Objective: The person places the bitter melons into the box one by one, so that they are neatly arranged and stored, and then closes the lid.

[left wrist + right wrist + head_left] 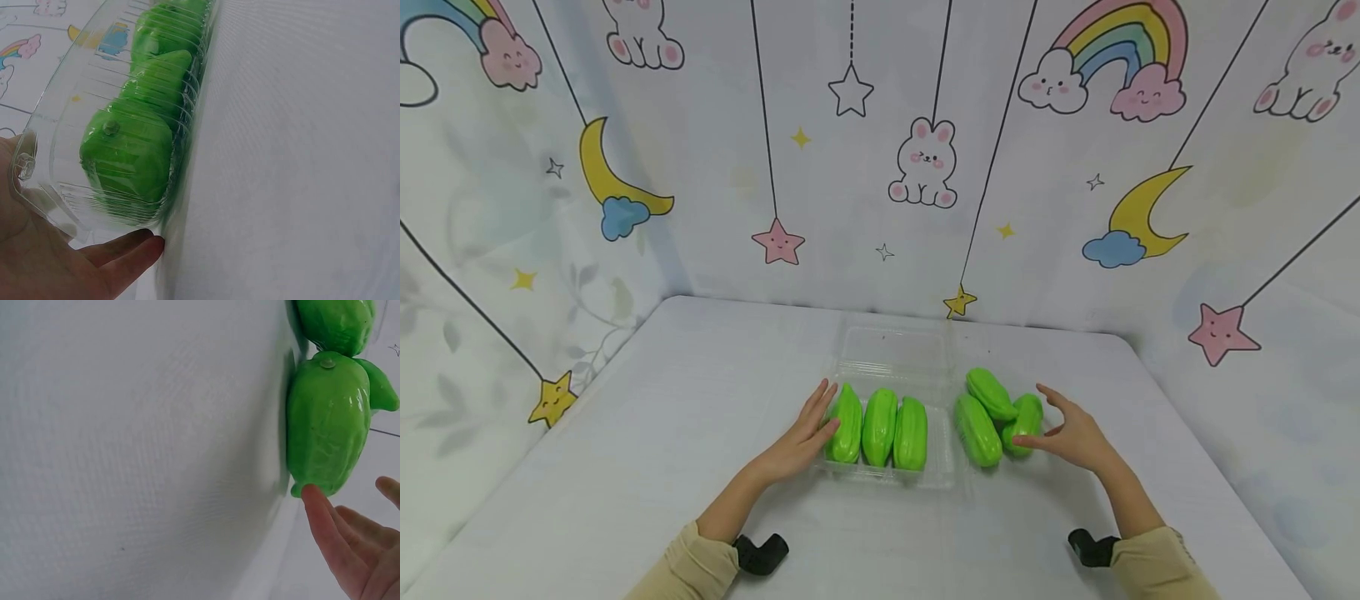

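Observation:
A clear plastic box [943, 467] holds three bright green, glossy, lengthwise-ribbed pieces that look like toy fruit or vegetables [880, 427], side by side in its left and middle part. My left hand [801, 437] rests against the box's left end with fingers straight; the left wrist view shows that hand [69, 256] at the clear wall. Right of the box lie three more green pieces [979, 429], one leaning on the others. My right hand [1071, 433] is spread around the rightmost green piece [1026, 421]; in the right wrist view a fingertip is at the green piece's [328, 425] lower end.
The box's clear lid [891, 350] lies folded back behind it on the white-covered table [737, 358]. A patterned cloth backdrop [850, 192] stands along the table's far edge and both sides. Black wrist devices [762, 554] sit at both sleeves.

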`<action>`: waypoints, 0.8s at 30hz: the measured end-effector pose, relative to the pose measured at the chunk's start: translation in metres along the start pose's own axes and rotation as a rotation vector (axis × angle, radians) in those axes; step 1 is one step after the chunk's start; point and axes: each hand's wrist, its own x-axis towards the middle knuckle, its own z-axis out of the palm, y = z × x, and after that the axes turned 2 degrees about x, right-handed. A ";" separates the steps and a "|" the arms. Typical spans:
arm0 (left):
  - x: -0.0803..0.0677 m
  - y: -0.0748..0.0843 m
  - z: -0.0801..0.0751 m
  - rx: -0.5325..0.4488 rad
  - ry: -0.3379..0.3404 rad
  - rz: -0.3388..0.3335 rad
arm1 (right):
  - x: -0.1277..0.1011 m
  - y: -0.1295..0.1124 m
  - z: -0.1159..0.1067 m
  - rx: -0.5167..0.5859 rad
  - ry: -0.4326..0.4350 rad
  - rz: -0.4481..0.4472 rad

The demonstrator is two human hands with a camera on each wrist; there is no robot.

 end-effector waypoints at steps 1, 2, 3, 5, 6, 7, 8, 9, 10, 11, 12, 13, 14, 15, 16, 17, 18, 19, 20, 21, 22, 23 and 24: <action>0.000 0.000 0.000 0.001 0.001 0.001 | 0.000 0.001 0.001 -0.001 -0.005 0.002; 0.000 0.000 0.000 0.001 0.001 0.001 | 0.001 0.002 0.001 -0.003 -0.013 0.004; 0.000 0.000 0.000 0.002 0.001 0.002 | 0.001 0.002 0.002 -0.004 -0.020 0.007; 0.000 0.000 0.000 0.004 0.002 0.004 | 0.002 0.004 0.004 0.000 -0.033 0.015; 0.000 0.000 0.000 0.004 0.004 0.005 | 0.003 0.004 0.005 -0.001 -0.038 0.017; -0.001 0.001 0.000 0.003 0.004 0.006 | 0.003 0.005 0.005 0.001 -0.044 0.018; -0.001 0.001 0.000 0.003 0.005 0.007 | 0.004 0.005 0.006 -0.001 -0.047 0.021; -0.001 0.001 0.000 0.004 0.006 0.007 | 0.004 0.005 0.007 0.000 -0.050 0.024; -0.001 0.001 0.000 0.004 0.007 0.006 | 0.004 0.006 0.008 0.000 -0.053 0.026; -0.002 0.002 0.000 0.003 0.007 0.006 | 0.005 0.006 0.008 0.000 -0.056 0.027; -0.002 0.002 0.000 0.002 0.007 0.005 | 0.005 0.007 0.009 -0.001 -0.056 0.032; -0.002 0.002 0.000 0.001 0.007 0.004 | 0.006 0.007 0.009 -0.001 -0.057 0.036; -0.002 0.002 0.000 0.000 0.008 0.003 | 0.006 0.008 0.010 0.000 -0.058 0.040; -0.002 0.002 0.000 -0.001 0.007 0.002 | 0.007 0.008 0.010 0.001 -0.059 0.042; -0.002 0.002 -0.001 -0.003 0.008 0.002 | 0.007 0.008 0.010 0.003 -0.060 0.045; -0.002 0.002 -0.001 -0.004 0.008 0.001 | 0.007 0.009 0.010 0.002 -0.061 0.048; -0.002 0.002 0.000 -0.003 0.007 0.001 | 0.007 0.009 0.010 0.002 -0.062 0.050; -0.001 0.002 0.000 -0.003 0.008 0.002 | 0.008 0.009 0.010 0.009 -0.066 0.053; -0.001 0.001 0.000 -0.003 0.007 0.003 | 0.008 0.010 0.010 0.011 -0.068 0.054; -0.001 0.001 0.000 -0.003 0.007 0.003 | 0.008 0.010 0.011 0.015 -0.070 0.056; 0.000 0.001 0.000 -0.002 0.007 0.004 | 0.009 0.011 0.011 0.018 -0.072 0.056; 0.000 0.000 0.000 -0.001 0.007 0.004 | 0.009 0.011 0.011 0.019 -0.072 0.055; 0.000 0.000 0.000 0.000 0.008 0.005 | 0.010 0.012 0.012 0.024 -0.073 0.052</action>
